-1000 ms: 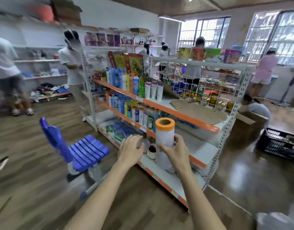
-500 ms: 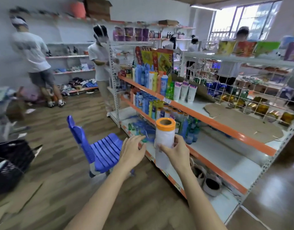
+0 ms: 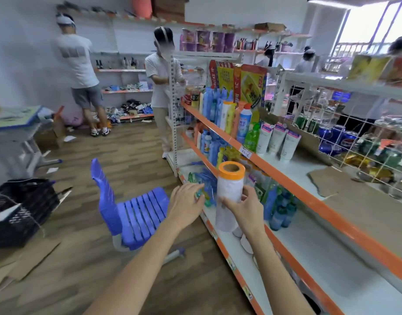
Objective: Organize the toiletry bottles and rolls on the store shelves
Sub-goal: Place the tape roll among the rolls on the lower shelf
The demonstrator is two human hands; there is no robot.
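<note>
In the middle of the frame, the right hand (image 3: 239,206) is holding a roll (image 3: 229,196) straight up. The roll is white with an orange top, and its fingers (image 3: 249,192) are wrapping tight around the lower white part. The roll is hanging in the air in front of the bottom shelf (image 3: 293,253), not touching it.

Just to the left of the roll, the left hand (image 3: 186,204) is reaching out with its fingers a little apart and holding nothing. Its fingertips are pointing at some blue packets (image 3: 205,178) lying on the bottom shelf.

In the lower left of the frame, a blue chair (image 3: 132,210) is standing on the wood floor, near the shelves. At the left edge, a black crate (image 3: 20,210) is sitting on the floor.

Up and to the right of the roll, bottles (image 3: 244,123) are standing in a row on the top orange shelf (image 3: 286,178). Three white tubes (image 3: 276,139) are standing just beside them. Further right, a piece of cardboard (image 3: 366,201) is lying flat on that shelf.
</note>
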